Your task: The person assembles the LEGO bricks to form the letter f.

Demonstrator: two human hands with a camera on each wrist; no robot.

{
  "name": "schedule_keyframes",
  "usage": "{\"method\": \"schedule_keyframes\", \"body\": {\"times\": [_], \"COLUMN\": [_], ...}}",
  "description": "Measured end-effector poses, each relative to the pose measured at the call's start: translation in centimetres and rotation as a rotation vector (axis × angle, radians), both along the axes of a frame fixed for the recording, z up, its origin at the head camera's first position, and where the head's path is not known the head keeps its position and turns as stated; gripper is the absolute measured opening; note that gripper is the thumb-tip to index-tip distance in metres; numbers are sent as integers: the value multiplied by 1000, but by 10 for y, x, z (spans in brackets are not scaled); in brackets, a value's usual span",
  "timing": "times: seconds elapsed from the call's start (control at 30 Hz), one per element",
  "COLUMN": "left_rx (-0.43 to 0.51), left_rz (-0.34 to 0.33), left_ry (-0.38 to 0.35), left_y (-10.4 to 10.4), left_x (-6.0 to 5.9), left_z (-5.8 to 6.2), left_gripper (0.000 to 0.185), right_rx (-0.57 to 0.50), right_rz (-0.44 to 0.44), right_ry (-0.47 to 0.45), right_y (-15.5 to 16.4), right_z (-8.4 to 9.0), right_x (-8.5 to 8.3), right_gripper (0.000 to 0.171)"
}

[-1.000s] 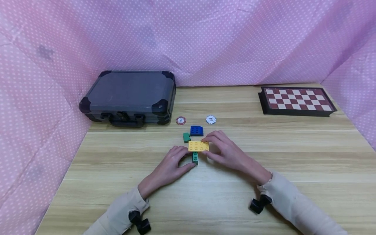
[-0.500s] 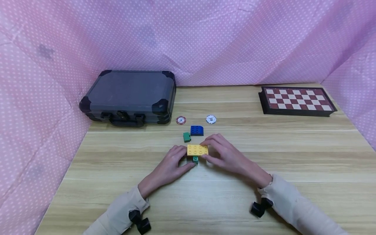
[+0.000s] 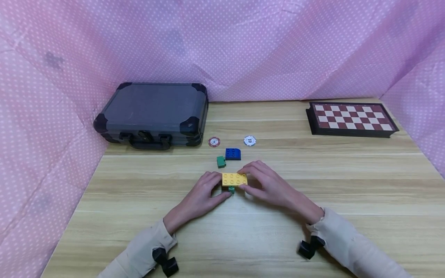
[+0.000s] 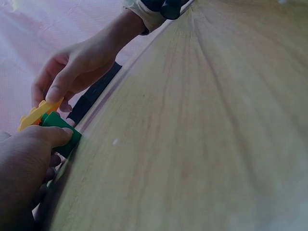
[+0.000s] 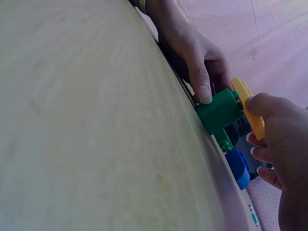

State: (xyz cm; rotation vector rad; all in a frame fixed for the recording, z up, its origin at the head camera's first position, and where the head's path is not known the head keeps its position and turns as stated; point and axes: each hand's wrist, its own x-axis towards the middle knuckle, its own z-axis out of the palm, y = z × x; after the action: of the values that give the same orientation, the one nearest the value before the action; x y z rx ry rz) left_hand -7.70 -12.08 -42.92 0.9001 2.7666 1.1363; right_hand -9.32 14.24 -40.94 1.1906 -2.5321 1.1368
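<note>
Since a second ago: flat yellow eight-stud plastic brick [image 3: 234, 179] brought down and toward the person, now seated over the small green plastic block [image 3: 231, 189], of which only a sliver shows beneath it; judged to be a pressing-together nearly finished.

Landmark: yellow brick, at mid-table on the pale wood-grain tabletop [image 3: 347, 185].
- Left hand [image 3: 201, 197]: just left of the brick, thumb and fingers pinching the green block underneath.
- Right hand [image 3: 269, 185]: just right of it, fingertips clamped on the brick's end.
- Second small green block [image 3: 221, 161]: just beyond, loose.
- Blue rounded studded brick [image 3: 233, 154]: beside that green block, touching or nearly so.
- Red-and-white poker chip [image 3: 214, 142] and white poker chip [image 3: 249, 141]: farther back, apart.
- Dark grey hard case with black corners [image 3: 153, 114]: far left, closed.
- Red-and-white chequered folding board [image 3: 351, 117]: far right.
</note>
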Motion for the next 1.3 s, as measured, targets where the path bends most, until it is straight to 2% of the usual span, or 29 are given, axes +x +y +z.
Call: {"method": "schedule_keyframes", "body": {"times": [0.27,0.8,1.3], "left_rx": [9,-1,2], "left_rz": [-3,0,-8], "left_ry": [7,1,11], "left_y": [0,0,0], "left_x": [0,0,0], "left_z": [1,0,-1], "left_gripper": [38,37,34], "right_rx": [7,29,62], "right_rz": [28,25,47], "right_ry": [-1,10,73], "right_y": [1,2,1], "right_z": [0,2,6], "right_x": [0,2,1], "right_gripper": [36,36,35]}}
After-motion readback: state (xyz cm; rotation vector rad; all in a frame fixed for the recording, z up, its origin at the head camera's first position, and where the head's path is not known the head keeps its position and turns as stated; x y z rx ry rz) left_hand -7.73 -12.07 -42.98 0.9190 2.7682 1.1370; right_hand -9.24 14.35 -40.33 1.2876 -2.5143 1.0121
